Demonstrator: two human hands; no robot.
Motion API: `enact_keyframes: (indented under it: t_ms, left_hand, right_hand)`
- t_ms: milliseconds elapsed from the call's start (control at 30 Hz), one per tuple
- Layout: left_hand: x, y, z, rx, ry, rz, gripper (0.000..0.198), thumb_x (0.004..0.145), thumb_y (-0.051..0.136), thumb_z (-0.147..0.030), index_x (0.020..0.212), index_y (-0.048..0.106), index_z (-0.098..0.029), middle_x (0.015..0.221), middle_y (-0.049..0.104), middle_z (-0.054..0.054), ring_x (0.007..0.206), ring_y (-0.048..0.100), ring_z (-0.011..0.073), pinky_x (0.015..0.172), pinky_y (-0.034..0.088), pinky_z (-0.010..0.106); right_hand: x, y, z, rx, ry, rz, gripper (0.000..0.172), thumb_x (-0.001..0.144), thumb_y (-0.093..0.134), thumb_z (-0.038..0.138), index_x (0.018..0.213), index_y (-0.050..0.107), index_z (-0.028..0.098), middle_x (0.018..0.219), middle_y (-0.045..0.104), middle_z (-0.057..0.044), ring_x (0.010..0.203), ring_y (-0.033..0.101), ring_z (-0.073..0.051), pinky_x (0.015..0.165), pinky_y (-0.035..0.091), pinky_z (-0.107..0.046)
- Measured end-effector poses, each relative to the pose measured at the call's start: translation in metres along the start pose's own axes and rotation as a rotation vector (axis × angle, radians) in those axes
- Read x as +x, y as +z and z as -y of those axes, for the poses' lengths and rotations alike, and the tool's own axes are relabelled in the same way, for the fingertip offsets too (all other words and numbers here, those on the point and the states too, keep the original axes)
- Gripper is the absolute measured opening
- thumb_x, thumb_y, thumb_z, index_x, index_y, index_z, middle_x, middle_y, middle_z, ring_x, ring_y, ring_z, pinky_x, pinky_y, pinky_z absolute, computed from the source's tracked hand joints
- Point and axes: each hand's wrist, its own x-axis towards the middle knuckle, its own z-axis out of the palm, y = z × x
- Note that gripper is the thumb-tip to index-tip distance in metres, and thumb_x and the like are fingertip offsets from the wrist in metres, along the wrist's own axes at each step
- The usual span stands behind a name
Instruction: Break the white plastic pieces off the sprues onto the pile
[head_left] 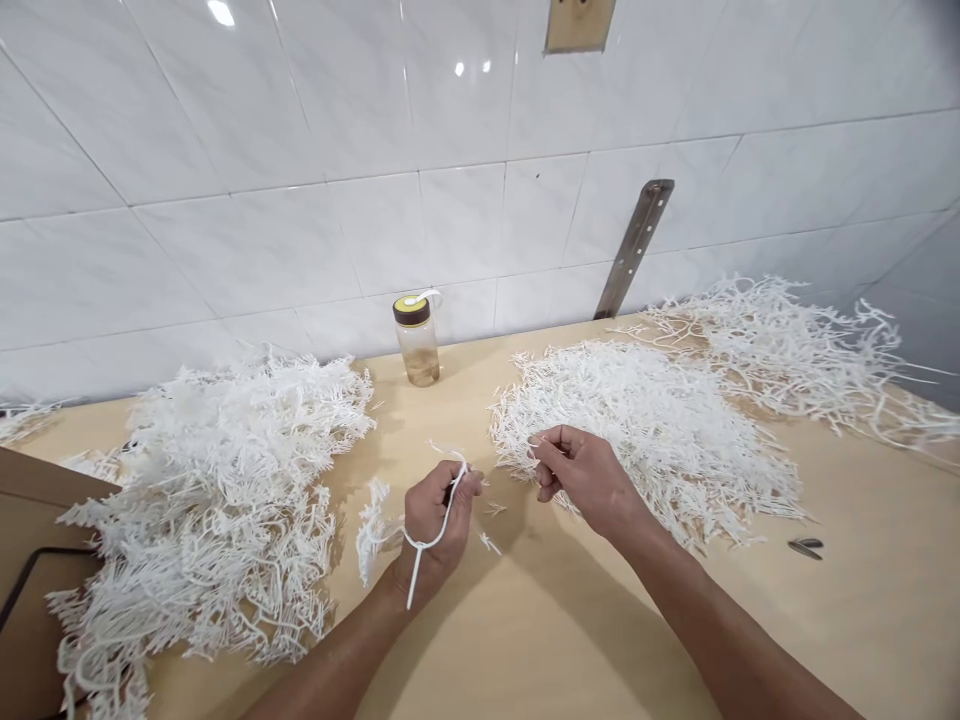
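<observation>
My left hand (439, 515) is closed on a forked white plastic stem (420, 546), whose bare end points down over the wrist. Fine white sprigs (373, 530) hang out to the left of that hand. My right hand (574, 468) has its fingertips pinched together at the near left edge of a pile of small white sprigs (645, 430); whatever is between them is too small to make out. A few loose white bits (490, 543) lie on the wooden table (555, 640) between the hands.
A large heap of white branched pieces (225, 500) covers the left, beside a cardboard box (45, 560). A bottle (418, 345) stands near the tiled wall. More white stems (795, 350) lie at the back right. A small dark metal object (806, 547) rests at right.
</observation>
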Motion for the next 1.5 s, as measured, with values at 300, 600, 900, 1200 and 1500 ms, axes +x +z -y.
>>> enact_keyframes:
  t_ms: [300,600,900,1200,1500]
  left_hand:
    - [0.006,-0.003,0.009,-0.110,-0.228,0.015,0.033,0.092,0.054,-0.045,0.079,0.067,-0.018,0.068,0.063,0.001,0.053,0.051,0.0103,0.053,0.039,0.022]
    - [0.006,-0.003,0.012,0.056,0.047,0.076,0.025,0.092,0.056,-0.032,0.072,0.061,-0.017,0.068,0.054,0.000,0.061,0.048,0.0113,0.057,0.036,0.024]
    - [0.003,-0.004,0.008,0.208,0.217,0.171,0.017,0.094,0.052,-0.024,0.081,0.061,-0.019,0.079,0.061,0.006,0.078,0.057,0.0174,0.071,0.046,0.030]
    - [0.016,-0.011,0.018,0.139,-0.098,0.009,0.027,0.098,0.046,-0.035,0.111,0.066,-0.021,0.106,0.074,0.007,0.100,0.069,0.0201,0.090,0.053,0.034]
    - [0.013,-0.009,0.020,0.118,0.155,0.091,0.032,0.091,0.057,-0.025,0.122,0.064,-0.021,0.120,0.068,0.012,0.119,0.059,0.0269,0.106,0.044,0.045]
  right_hand:
    - [-0.003,-0.003,-0.001,0.237,0.009,0.137,0.026,0.078,0.074,0.042,0.080,0.066,0.017,0.061,0.059,0.002,0.051,0.057,-0.010,0.052,0.053,-0.025]
    - [-0.008,-0.009,0.005,-0.037,-0.103,0.044,0.027,0.082,0.068,0.044,0.087,0.063,0.018,0.065,0.062,0.001,0.051,0.062,-0.014,0.054,0.054,-0.029]
    - [-0.007,-0.035,0.017,-0.571,-0.519,-0.591,0.032,0.091,0.053,0.044,0.099,0.066,0.016,0.097,0.070,-0.012,0.068,0.066,-0.020,0.055,0.052,-0.031]
    - [-0.035,0.027,-0.006,-0.160,-0.123,0.643,0.026,0.096,0.049,0.038,0.101,0.066,0.019,0.083,0.068,-0.003,0.062,0.068,-0.013,0.056,0.055,-0.024]
    - [-0.016,0.017,-0.012,-0.287,-0.417,0.010,0.023,0.094,0.052,0.037,0.106,0.065,0.022,0.108,0.070,-0.011,0.095,0.067,-0.024,0.084,0.056,-0.040]
